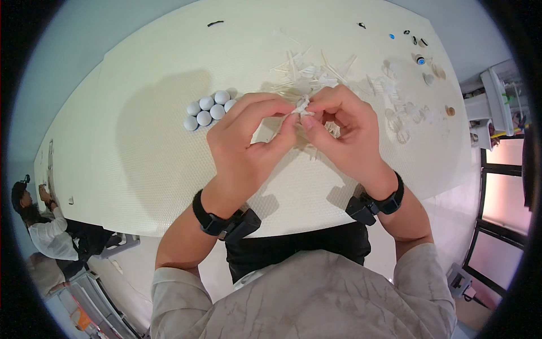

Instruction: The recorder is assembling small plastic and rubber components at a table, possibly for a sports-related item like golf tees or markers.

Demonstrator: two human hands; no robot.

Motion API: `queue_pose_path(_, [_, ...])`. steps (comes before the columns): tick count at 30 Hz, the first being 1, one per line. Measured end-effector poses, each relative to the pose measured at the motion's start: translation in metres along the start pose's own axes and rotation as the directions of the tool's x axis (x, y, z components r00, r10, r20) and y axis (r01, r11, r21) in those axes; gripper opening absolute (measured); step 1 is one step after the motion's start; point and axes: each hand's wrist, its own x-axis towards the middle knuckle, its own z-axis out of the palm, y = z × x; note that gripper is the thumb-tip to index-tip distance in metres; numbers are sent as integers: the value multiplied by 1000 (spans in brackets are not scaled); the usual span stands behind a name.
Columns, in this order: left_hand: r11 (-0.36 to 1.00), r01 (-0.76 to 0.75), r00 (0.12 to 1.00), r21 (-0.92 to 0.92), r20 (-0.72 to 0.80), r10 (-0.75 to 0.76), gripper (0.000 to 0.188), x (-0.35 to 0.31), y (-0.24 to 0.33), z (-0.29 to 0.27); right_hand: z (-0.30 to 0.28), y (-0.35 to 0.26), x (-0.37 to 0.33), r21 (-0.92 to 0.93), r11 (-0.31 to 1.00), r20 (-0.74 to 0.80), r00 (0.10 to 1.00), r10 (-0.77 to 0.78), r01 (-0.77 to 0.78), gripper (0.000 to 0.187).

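My left hand (248,133) and my right hand (347,124) meet above the middle of the white table (164,175). Both pinch one small crumpled white piece (303,106) between thumb and fingertips. It looks soft, like paper or thin film, but its exact kind cannot be made out. Just beyond the fingers lies a loose pile of thin pale sticks and clear scraps (307,70); more of it shows below and between my hands. Several white balls (204,117) sit close together beside my left hand, which partly covers the group.
Clear thin rings and pieces (402,116) are scattered right of my right hand. Small blue, black and tan round bits (420,59) lie at the far right, a black strip (215,24) at the far edge. Another person (45,226) sits at the table's left end. Shelves with bins (499,107) stand right.
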Motion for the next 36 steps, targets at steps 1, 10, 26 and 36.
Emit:
queue_pose_path(1, [1000, 6, 1000, 11, 14, -7, 16, 0, 0, 0, -1, 0, 0, -5, 1000, 5, 1000, 6, -6, 12])
queue_pose_path(10, [993, -19, 999, -119, 33, 23, 22, -3, -5, -2, 1, -1, 1, 52, 998, 14, 999, 46, -47, 11])
queue_pose_path(26, [772, 399, 916, -495, 183, -357, 11, 0, -5, -6, 0, -5, 1, 71, 994, 31, 996, 83, -85, 13])
queue_pose_path(36, [609, 594, 804, -525, 391, -447, 12, 8, -7, -17, -2, -10, -2, 134, 975, 56, 983, 173, -180, 14])
